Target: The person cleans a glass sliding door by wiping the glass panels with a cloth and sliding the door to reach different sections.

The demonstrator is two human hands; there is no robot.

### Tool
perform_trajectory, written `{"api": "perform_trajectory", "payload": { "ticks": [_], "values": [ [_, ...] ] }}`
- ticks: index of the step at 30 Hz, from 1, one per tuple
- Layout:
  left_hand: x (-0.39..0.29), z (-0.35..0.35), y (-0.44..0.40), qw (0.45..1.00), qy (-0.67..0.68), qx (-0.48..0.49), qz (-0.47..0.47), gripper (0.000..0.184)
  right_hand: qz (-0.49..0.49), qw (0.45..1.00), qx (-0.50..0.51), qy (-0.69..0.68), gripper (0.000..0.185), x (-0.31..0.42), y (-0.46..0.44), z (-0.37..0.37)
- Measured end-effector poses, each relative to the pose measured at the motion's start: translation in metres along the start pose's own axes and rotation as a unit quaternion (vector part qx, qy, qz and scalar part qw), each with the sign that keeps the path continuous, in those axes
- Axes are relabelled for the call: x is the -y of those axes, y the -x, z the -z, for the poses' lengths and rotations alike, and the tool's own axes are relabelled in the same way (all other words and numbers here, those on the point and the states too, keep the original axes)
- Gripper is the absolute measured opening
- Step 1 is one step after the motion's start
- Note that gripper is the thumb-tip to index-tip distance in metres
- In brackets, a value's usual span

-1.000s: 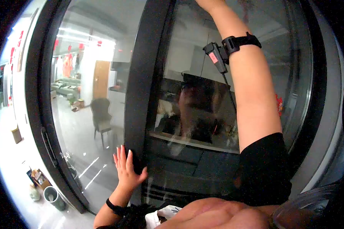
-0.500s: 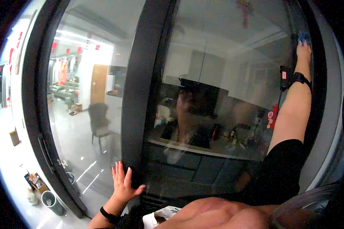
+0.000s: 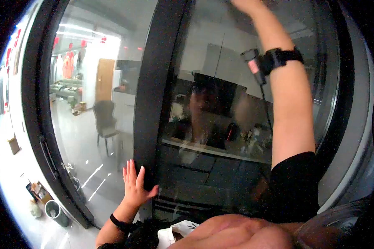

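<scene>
In the head view, the dark glass pane [image 3: 220, 54] lies right of the dark upright bar [image 3: 149, 103]. The left hand [image 3: 136, 189], fingers spread, seems braced across the bar's lower left edge. The right hand [image 3: 246, 6], high right of the bar, is cut off; I cannot tell its grip. The step looks like a high reach over the pane; moving on calls for steady bracing.

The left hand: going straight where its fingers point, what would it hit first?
The way looks free as far as the picture shows: the left hand would probably run up along the glass pane beside the dark upright frame; whether it touches them is unclear.
</scene>
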State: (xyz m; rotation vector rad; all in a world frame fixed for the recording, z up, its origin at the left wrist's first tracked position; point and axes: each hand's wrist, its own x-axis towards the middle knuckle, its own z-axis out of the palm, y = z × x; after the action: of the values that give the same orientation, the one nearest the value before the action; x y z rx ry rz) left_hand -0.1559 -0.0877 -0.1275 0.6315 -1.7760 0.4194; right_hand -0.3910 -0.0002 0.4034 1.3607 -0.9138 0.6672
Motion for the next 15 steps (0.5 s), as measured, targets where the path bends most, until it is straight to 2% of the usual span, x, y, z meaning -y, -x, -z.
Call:
{"api": "perform_trajectory", "payload": {
  "ticks": [1, 2, 3, 4, 6, 8, 9, 10, 12, 13, 15],
  "values": [
    [-0.002, 0.0, -0.003, 1.0, 0.002, 0.001, 0.006, 0.085, 0.016, 0.997, 0.066, -0.026, 0.034, 0.018, -0.003, -0.01],
    [-0.002, 0.0, -0.003, 1.0, 0.005, 0.004, 0.011, 0.085, 0.067, 0.997, -0.043, -0.009, 0.033, 0.023, 0.012, -0.04],
    [-0.004, 0.0, -0.001, 1.0, 0.011, 0.01, 0.017, 0.085, 0.073, 0.996, -0.044, -0.021, 0.031, 0.028, 0.021, -0.05],
    [-0.005, -0.002, -0.001, 1.0, 0.02, 0.004, 0.022, 0.084, 0.118, 0.99, -0.077, -0.025, 0.029, 0.034, 0.034, -0.05],
    [-0.005, -0.005, -0.004, 0.999, 0.023, -0.007, 0.022, 0.084, 0.188, 0.979, -0.074, -0.035, 0.03, 0.034, 0.057, -0.05],
    [-0.003, -0.007, -0.002, 0.999, 0.028, -0.011, 0.023, 0.083, 0.249, 0.968, -0.011, -0.044, 0.042, 0.043, 0.088, -0.05],
    [-0.002, -0.006, -0.005, 0.999, 0.03, -0.015, 0.023, 0.083, 0.249, 0.964, -0.017, -0.095, 0.042, 0.063, 0.113, -0.048],
    [-0.002, -0.006, -0.004, 0.999, 0.032, -0.017, 0.025, 0.083, 0.272, 0.944, 0.064, -0.176, 0.036, 0.081, 0.136, -0.042],
    [-0.002, -0.006, -0.006, 0.999, 0.035, -0.013, 0.025, 0.083, 0.292, 0.91, 0.155, -0.252, 0.025, 0.12, 0.193, -0.032],
    [-0.003, -0.007, -0.006, 0.999, 0.037, -0.011, 0.026, 0.082, 0.333, 0.885, 0.188, -0.266, 0.019, 0.136, 0.217, -0.031],
    [-0.005, -0.007, -0.005, 0.999, 0.035, -0.009, 0.029, 0.082, 0.375, 0.871, 0.19, -0.254, 0.01, 0.158, 0.26, -0.03]
  ]
}}
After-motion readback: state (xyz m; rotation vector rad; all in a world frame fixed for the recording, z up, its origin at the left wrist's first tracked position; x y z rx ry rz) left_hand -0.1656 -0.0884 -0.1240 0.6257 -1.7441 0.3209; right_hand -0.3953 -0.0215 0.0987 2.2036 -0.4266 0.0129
